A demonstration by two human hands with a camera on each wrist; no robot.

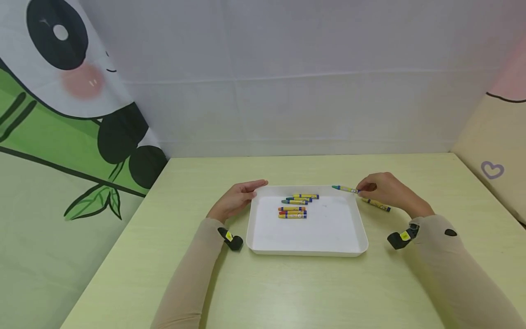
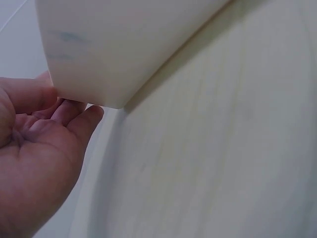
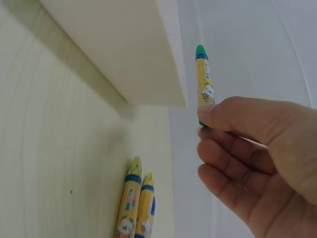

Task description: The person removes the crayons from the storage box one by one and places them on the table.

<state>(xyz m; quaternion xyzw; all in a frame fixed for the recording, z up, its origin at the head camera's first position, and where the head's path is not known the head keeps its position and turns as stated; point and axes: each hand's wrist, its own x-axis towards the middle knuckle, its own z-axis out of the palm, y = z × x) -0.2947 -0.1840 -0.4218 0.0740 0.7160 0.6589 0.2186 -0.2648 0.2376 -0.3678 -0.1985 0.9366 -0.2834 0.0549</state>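
Observation:
My left hand (image 1: 235, 199) grips the far left corner of a white tray (image 1: 312, 244), thumb at the rim and fingers round the end. The left wrist view shows the tray's outer wall (image 2: 114, 54) beside those fingers. My right hand (image 1: 384, 188) pinches a green crayon (image 1: 344, 188) by its rear end, above the tray's far right corner. Its green tip points left in the head view and upward in the right wrist view. Inside the tray lie several crayons in yellow wrappers, among them a green crayon (image 1: 295, 202), a red crayon (image 1: 292, 212) and an orange crayon (image 1: 291, 209).
Two crayons (image 3: 130, 198) with yellowish tips lie side by side on the table (image 1: 296, 292), right of the tray and under my right hand. A plain grey cloth (image 1: 296, 109) hangs behind the table, and printed cloths flank it on both sides.

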